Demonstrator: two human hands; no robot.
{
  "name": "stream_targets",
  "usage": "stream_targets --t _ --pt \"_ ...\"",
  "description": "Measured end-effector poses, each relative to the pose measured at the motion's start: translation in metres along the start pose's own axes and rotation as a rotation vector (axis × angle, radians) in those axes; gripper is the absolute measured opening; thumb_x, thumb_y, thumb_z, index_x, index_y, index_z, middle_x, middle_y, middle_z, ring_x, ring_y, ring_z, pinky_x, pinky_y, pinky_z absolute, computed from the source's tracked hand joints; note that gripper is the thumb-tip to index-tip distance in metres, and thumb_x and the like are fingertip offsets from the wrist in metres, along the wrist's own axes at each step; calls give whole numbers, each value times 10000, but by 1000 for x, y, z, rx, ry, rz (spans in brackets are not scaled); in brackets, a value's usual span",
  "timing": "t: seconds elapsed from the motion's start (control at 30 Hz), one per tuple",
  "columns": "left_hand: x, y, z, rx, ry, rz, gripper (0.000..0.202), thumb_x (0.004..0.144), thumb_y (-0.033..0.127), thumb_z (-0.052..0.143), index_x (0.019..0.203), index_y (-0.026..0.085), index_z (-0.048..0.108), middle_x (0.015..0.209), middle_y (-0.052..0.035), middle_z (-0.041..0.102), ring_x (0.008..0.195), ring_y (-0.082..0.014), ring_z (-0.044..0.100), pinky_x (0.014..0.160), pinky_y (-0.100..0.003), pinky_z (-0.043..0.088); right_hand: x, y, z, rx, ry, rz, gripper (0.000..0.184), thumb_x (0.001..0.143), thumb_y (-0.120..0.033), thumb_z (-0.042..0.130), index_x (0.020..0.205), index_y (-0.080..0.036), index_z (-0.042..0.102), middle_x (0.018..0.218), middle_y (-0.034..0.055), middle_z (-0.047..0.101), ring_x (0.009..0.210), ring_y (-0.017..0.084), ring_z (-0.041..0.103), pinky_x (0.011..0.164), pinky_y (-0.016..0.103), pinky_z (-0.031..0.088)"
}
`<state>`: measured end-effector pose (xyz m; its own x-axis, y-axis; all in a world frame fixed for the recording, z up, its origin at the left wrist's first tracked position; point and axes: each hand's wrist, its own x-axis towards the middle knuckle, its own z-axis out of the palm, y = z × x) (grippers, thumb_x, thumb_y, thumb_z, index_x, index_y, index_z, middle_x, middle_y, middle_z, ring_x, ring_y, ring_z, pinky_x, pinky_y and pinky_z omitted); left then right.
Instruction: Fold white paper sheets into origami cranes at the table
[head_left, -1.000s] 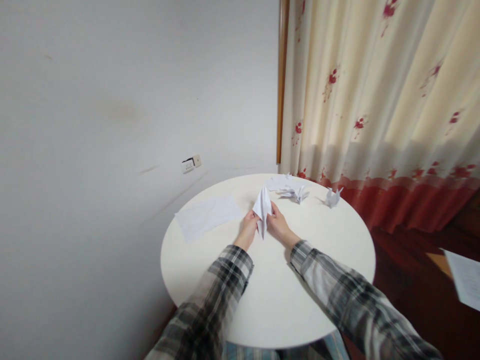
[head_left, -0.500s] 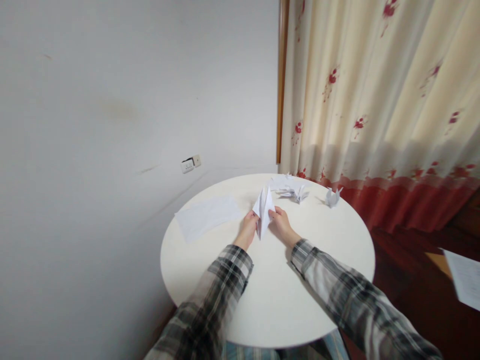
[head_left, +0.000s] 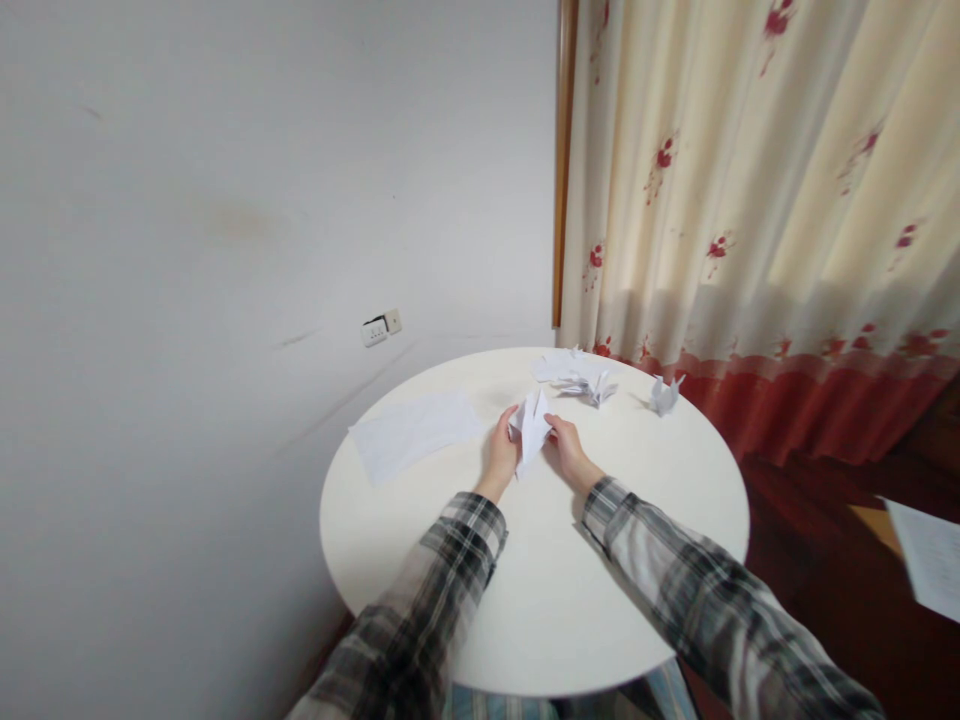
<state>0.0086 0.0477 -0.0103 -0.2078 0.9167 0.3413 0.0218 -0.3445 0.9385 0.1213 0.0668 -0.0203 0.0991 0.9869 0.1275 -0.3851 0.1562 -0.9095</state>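
Two checked sleeves [head_left: 424,590] reach in from 7 and 5 o'clock over the round white tabletop [head_left: 547,600]. Just beyond its middle, toward 12 o'clock, the left hand [head_left: 501,452] and right hand [head_left: 571,452] pinch one folded paper [head_left: 532,430] between them, one at each side; its points face roughly 12 and 6 o'clock. Off the tabletop at 3 o'clock, well apart, is a page [head_left: 926,555]. Between 10 and 11 o'clock a flat sheet [head_left: 416,435] lies near the left hand. Just past 1 o'clock stands a paper figure [head_left: 665,397]; nearer 12 is a spiky cluster [head_left: 598,388]. Beyond, toward 1 o'clock, hangs a flowered curtain [head_left: 720,180].
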Motion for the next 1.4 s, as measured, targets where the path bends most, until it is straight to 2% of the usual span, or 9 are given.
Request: stream_targets --t 0.17,0.3,0.4,0.6,0.8,0.93,1.07,1.23,1.4 --pt "-2 5 -1 -16 13 -10 300 579 65 620 850 193 633 929 -30 669 911 -199 584 874 -330 419 -8 -11 3 -21 -83 -51 482 745 -577 392 697 -177 657 1030 75 643 980 219 547 787 315 416" --pt "-1 3 -1 49 1 -3 347 573 43 590 880 196 638 902 -18 676 867 -189 595 852 -324 430 -11 -15 4 -107 -120 -100 252 680 -366 511 753 -203 689 1238 47 533 1178 234 417 890 341 375" --pt "0 0 -2 84 5 -13 316 617 70 555 899 187 636 880 -24 678 824 -185 599 817 -318 443 -11 -13 6 -158 -145 -149 218 593 -247 564 769 -215 689 1277 45 491 1191 231 403 952 360 332" --pt "-4 2 -9 86 -31 69 273 615 170 636 888 179 626 918 -45 667 840 -197 594 782 -291 451 -8 -7 7 -114 -139 -171 379 565 -259 644 943 -233 636 1112 45 590 1043 211 509 932 378 362" --pt "-7 6 -7 65 39 -6 173 671 211 601 839 174 620 841 -37 651 797 -176 584 736 -271 447 -8 -7 8 -81 -135 -151 391 579 -290 680 959 -222 619 996 43 628 932 194 551 881 362 395" --pt "-3 6 -6 136 136 -10 169 641 203 624 804 170 595 832 -36 618 841 -179 566 793 -294 432 -10 -8 9 -100 -119 -166 345 583 -322 688 903 -211 626 946 41 638 911 197 559 855 354 408" --pt "0 4 -6 162 202 79 243 609 168 649 842 175 581 1033 -61 574 1026 -192 510 946 -325 359 -11 -10 10 -66 -127 -129 370 581 -348 696 908 -204 603 879 34 642 812 179 582 800 333 432" --pt "-4 11 -5 206 84 266 188 659 188 632 845 179 601 1182 -75 519 1138 -194 450 1017 -316 294 -10 -10 11 -15 -77 -115 451 545 -345 722 942 -201 563 954 48 625 812 171 587 786 325 446" --pt "-8 18 -3 148 40 203 311 714 189 588 1024 196 558 1031 -56 598 1008 -170 533 950 -316 361 -11 -8 12 -29 -86 -122 453 569 -363 702 958 -193 545 943 52 624 826 180 588 788 333 449"
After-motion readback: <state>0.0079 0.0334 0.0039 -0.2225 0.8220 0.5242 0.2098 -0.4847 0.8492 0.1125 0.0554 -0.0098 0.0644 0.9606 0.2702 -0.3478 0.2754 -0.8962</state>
